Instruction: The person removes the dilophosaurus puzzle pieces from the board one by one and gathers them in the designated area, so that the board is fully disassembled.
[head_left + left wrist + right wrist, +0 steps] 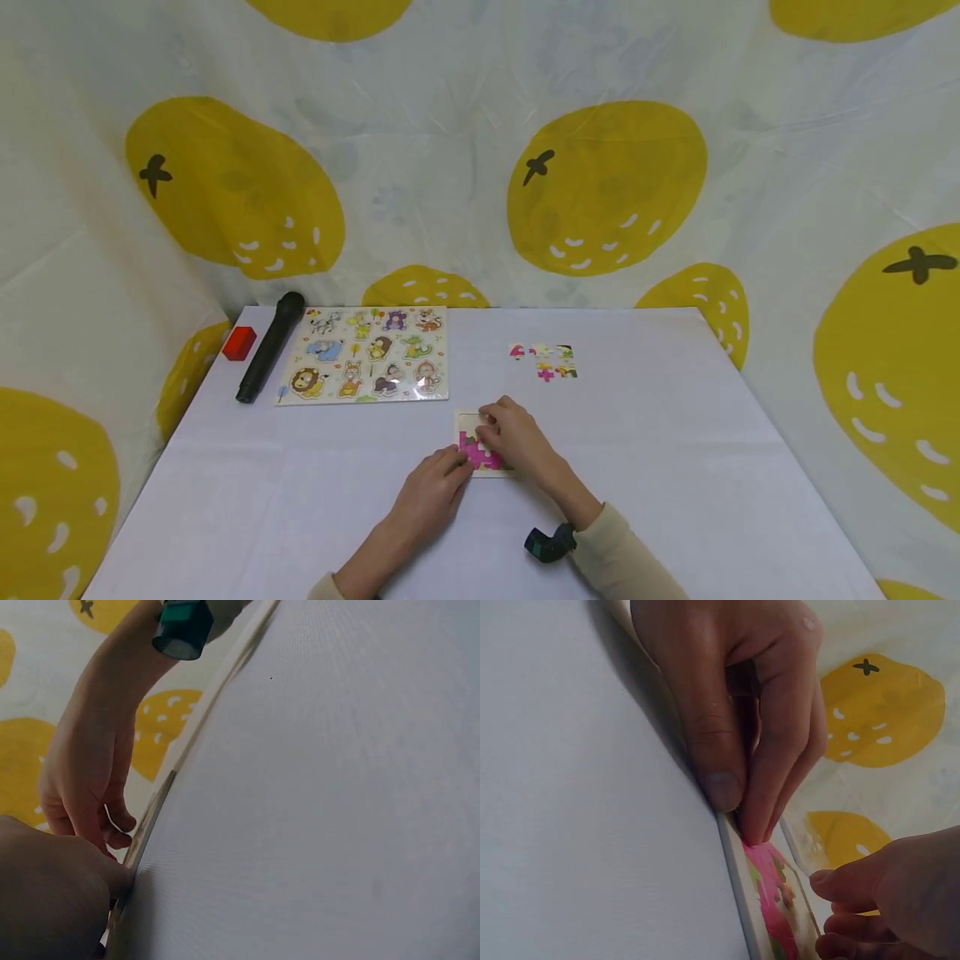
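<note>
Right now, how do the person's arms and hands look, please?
The left hand and right hand wear no gloves. The right sleeve is plain cream, with a dark, bent wrist camera, partly green, beside its cuff; the left sleeve shows only a cream edge.

The broadest passage lies right: a hand could cross the bare white tabletop (697,450) between the right sleeve (626,554) and the side edge. Another lane runs between the animal board (360,365) and the loose puzzle pieces (545,373), ending at the patterned curtain (442,167), which walls off the back. Back left is crowded: board, black microphone (272,346) and red block (239,343) sit close together (the first two leave almost no slot). In front of them, the near-left tabletop offers room. Over the puzzle tray (468,422), the left hand (431,492) blocks the near-left corner, the right hand (521,437) the right side. A dark wrist device (550,545) narrows the gap between the forearms.
</note>
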`<action>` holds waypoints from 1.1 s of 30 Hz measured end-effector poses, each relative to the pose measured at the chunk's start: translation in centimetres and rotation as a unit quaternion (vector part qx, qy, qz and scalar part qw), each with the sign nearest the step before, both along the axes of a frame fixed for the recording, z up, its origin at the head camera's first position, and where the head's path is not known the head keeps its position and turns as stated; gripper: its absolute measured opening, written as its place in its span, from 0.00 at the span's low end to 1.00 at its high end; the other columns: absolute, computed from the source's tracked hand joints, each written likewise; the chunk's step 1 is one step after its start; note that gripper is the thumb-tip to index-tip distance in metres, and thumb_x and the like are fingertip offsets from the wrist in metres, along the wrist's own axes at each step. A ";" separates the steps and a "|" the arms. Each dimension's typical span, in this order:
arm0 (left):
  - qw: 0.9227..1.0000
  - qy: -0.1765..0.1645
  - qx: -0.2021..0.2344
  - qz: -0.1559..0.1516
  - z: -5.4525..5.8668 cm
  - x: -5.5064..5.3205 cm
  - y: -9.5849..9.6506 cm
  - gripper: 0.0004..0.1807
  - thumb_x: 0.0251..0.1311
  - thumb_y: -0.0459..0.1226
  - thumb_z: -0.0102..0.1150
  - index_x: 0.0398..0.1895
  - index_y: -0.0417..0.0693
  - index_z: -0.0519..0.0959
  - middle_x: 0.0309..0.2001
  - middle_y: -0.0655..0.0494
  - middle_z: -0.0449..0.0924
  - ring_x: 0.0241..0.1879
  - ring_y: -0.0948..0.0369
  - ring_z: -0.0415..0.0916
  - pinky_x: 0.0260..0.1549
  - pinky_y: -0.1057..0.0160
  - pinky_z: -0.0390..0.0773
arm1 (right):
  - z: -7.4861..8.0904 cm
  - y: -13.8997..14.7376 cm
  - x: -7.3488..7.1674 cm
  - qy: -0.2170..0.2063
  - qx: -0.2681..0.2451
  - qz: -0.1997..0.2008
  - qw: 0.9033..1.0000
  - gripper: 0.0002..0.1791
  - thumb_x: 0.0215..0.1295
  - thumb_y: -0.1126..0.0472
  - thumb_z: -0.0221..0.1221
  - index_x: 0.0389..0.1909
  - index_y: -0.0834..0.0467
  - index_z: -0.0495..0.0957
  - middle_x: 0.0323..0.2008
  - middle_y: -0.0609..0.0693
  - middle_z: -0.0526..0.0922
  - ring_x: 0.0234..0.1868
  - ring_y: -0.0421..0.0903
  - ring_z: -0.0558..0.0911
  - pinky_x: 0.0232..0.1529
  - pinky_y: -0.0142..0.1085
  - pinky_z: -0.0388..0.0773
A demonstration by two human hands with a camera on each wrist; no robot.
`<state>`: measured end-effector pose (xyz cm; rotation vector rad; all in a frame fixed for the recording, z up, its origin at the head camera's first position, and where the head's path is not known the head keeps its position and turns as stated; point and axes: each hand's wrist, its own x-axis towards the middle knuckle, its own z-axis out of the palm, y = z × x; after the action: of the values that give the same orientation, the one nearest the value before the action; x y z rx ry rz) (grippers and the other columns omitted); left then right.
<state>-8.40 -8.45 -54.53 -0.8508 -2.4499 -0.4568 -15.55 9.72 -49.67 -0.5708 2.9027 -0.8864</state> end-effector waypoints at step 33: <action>1.000 0.004 -0.001 -0.001 -0.1 -0.2 0.1 0.10 0.53 0.34 0.72 0.39 0.48 0.87 0.42 0.55 0.84 0.49 0.55 0.82 0.49 0.58 0.83 | -1.2 0.2 -0.2 -0.072 -0.052 0.068 0.994 0.08 0.68 0.59 0.63 0.44 0.54 0.76 0.30 0.43 0.76 0.29 0.37 0.72 0.30 0.26 0.73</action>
<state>-8.55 -8.40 -54.62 -0.8545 -2.4430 -0.4497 -15.71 9.97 -50.85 -0.6718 2.6673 -1.0194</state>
